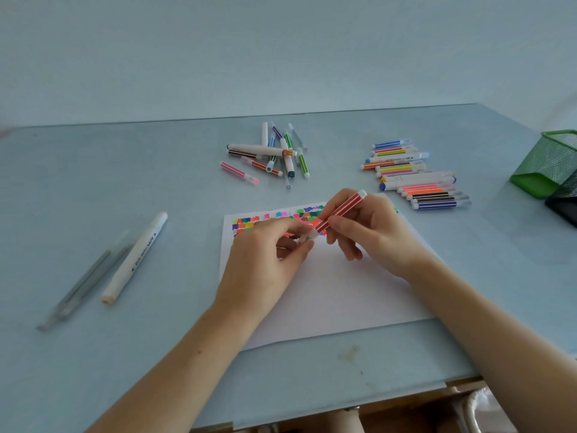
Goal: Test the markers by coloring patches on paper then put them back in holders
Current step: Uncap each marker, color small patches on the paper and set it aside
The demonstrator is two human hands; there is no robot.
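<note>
Over the paper (327,292), both hands hold a red marker (338,215).

- Soft, even, cool light covers the scene; its source does not show.
- Shadows are faint: a pale one lies on the paper (327,292) beneath the hands.
- No strong glare falls on the table (125,354).
- The picture is slightly soft overall; the grey pens (81,282) at left look smeared.
- Wide-angle distortion bends the table's far edge and stretches the forearms near the bottom corners.
</note>
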